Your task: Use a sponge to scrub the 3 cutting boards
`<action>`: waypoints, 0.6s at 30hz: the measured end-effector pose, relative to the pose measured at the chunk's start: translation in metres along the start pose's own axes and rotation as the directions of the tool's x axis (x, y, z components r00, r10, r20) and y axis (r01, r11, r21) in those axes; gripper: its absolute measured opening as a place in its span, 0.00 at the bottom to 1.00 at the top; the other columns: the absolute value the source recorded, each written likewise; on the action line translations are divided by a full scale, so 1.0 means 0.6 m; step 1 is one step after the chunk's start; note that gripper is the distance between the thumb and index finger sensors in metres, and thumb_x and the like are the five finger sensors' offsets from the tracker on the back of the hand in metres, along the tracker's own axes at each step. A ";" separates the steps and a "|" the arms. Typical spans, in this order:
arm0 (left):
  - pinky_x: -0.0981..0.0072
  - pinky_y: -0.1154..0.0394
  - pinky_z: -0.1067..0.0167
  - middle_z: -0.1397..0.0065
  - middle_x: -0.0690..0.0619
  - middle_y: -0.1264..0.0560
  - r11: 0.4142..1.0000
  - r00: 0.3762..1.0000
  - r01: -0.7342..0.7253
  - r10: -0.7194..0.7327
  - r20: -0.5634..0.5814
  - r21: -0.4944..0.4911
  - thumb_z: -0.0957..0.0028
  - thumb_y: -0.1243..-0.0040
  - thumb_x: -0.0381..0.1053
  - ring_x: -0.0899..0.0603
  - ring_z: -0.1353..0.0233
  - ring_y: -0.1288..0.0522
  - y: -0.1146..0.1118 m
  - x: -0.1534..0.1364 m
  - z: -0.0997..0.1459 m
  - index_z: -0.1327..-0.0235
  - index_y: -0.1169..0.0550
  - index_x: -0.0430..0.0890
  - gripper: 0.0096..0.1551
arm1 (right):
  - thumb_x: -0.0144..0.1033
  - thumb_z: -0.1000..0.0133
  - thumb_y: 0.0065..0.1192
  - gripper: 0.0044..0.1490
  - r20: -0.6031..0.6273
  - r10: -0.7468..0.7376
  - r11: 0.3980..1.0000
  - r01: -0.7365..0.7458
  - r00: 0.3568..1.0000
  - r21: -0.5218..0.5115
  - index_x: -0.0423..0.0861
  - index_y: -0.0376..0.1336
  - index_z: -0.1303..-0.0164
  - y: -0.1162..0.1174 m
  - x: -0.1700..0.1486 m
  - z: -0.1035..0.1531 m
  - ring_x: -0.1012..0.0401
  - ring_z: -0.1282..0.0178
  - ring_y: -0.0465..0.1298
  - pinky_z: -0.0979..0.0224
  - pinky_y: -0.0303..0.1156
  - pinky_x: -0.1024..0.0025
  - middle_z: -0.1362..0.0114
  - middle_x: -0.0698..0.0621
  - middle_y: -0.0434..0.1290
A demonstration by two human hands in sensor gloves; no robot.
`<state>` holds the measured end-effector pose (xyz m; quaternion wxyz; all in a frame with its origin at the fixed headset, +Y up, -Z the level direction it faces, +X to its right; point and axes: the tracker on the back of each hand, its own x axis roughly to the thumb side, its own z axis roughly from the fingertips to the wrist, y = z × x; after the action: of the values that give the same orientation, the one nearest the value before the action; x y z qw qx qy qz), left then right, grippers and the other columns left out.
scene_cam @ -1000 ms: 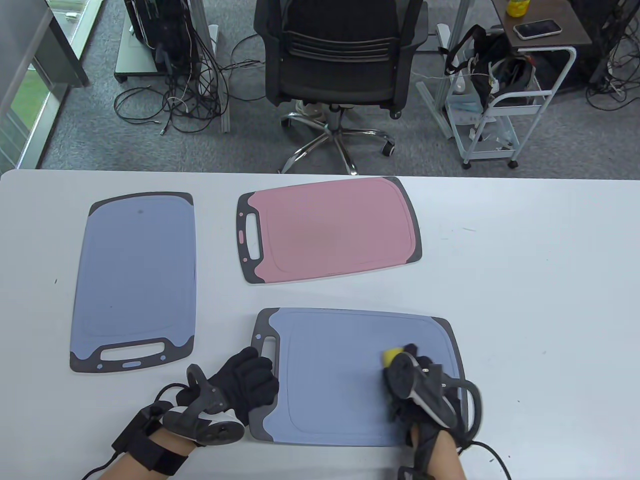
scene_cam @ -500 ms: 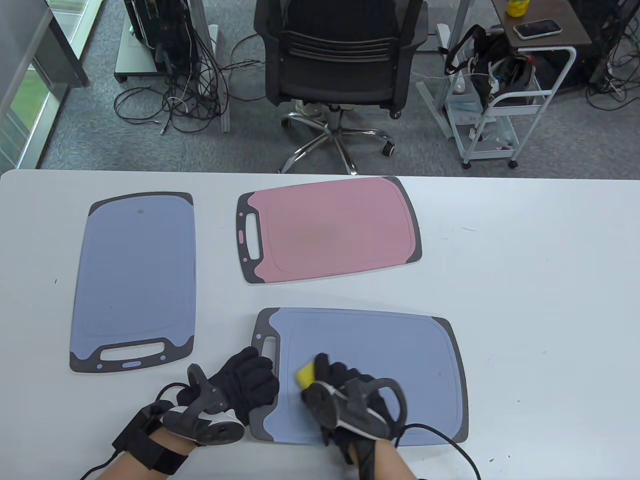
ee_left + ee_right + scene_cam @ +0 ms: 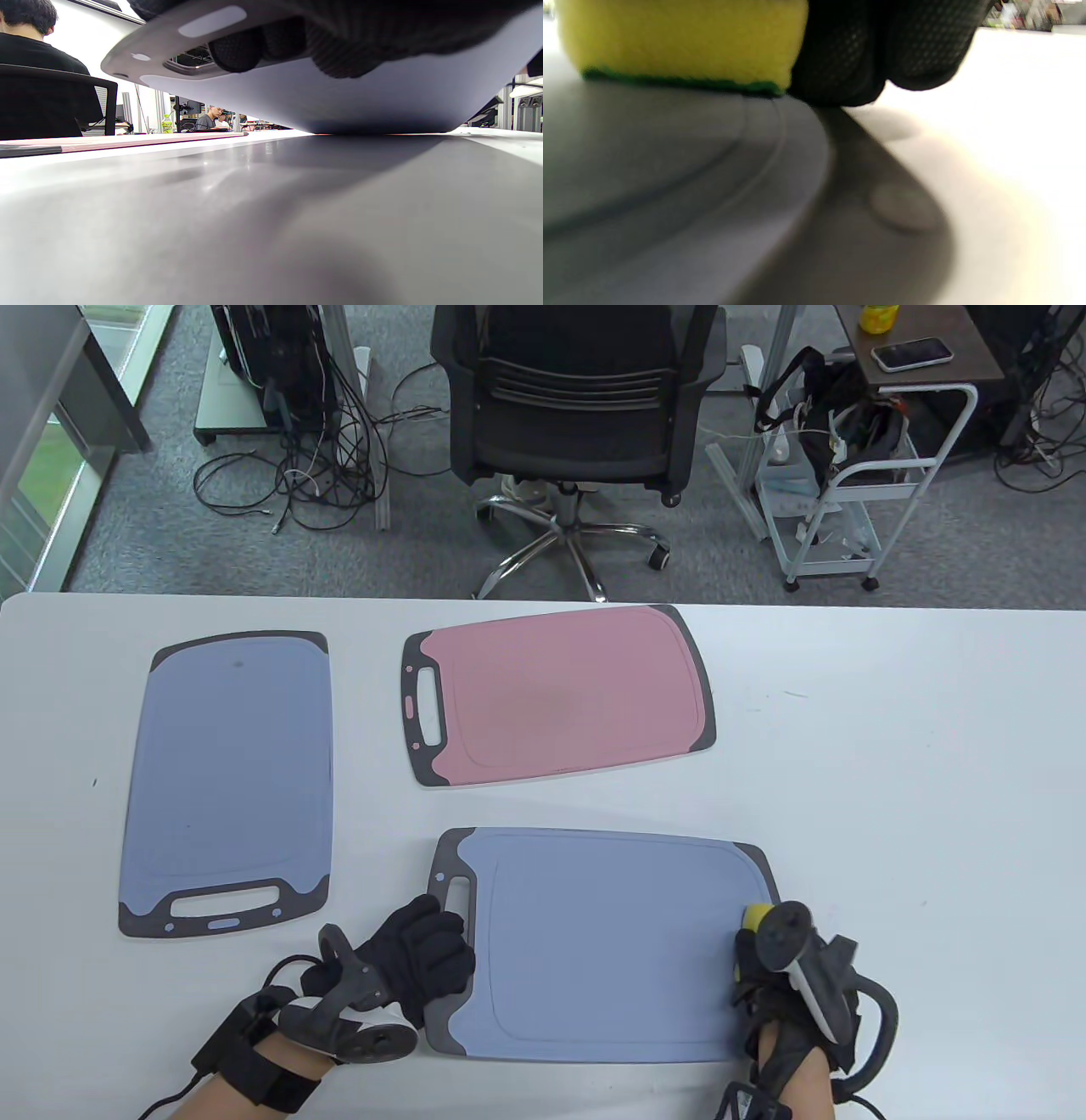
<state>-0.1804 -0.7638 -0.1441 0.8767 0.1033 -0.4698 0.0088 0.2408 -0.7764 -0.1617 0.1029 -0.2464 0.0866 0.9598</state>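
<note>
Yellow sponge (image 3: 755, 914) sits at the right edge of the near blue board (image 3: 607, 946), lower centre of the table view, gripped by the right hand (image 3: 785, 984). Left hand (image 3: 416, 954) holds that board's handle end, fingers curled over it. Second blue board (image 3: 227, 780) left, pink board (image 3: 556, 695) upper centre, all on the white tabletop (image 3: 916, 780).

Left wrist view: fingers (image 3: 237, 48) wrap the board's raised handle edge.

Right wrist view: sponge's green underside presses on the board, gloved fingers (image 3: 848, 55) beside it.
</note>
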 end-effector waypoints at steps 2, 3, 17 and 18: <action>0.38 0.38 0.24 0.31 0.56 0.30 1.000 1.000 -0.016 0.016 -0.007 -0.005 0.38 0.35 0.55 0.43 0.23 0.30 -0.001 -0.004 -0.001 0.35 0.33 0.54 0.24 | 0.59 0.42 0.57 0.48 0.027 0.147 0.989 -0.146 0.989 -0.038 0.37 0.58 0.22 0.002 0.032 0.008 0.53 0.52 0.77 0.43 0.74 0.52 0.41 0.42 0.72; 0.38 0.38 0.24 0.31 0.56 0.30 1.000 1.000 -0.022 0.022 -0.009 -0.005 0.38 0.35 0.55 0.43 0.22 0.30 -0.001 -0.004 -0.001 0.35 0.33 0.54 0.24 | 0.61 0.42 0.53 0.48 0.057 0.221 0.975 -0.218 0.974 -0.054 0.38 0.58 0.22 0.002 0.047 0.011 0.55 0.52 0.78 0.44 0.75 0.55 0.41 0.44 0.73; 0.38 0.37 0.24 0.31 0.56 0.29 1.000 1.000 -0.010 0.010 0.000 -0.004 0.39 0.34 0.55 0.43 0.23 0.30 0.000 0.000 -0.002 0.36 0.33 0.54 0.24 | 0.65 0.45 0.54 0.49 0.675 0.210 0.977 -0.180 0.707 -0.115 0.44 0.57 0.20 0.029 0.286 0.167 0.59 0.52 0.77 0.43 0.75 0.57 0.40 0.48 0.73; 0.38 0.37 0.25 0.31 0.56 0.29 1.000 1.000 -0.010 0.010 0.000 -0.003 0.39 0.34 0.55 0.43 0.23 0.29 0.000 0.000 -0.002 0.36 0.33 0.54 0.24 | 0.65 0.45 0.54 0.49 0.618 0.228 0.973 -0.199 0.752 -0.117 0.44 0.57 0.20 0.026 0.263 0.143 0.58 0.51 0.77 0.42 0.75 0.57 0.39 0.48 0.72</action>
<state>-0.1796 -0.7637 -0.1448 0.8769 0.0996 -0.4702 0.0125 0.0628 -0.7482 -0.1629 0.0101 0.0966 0.0540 0.9938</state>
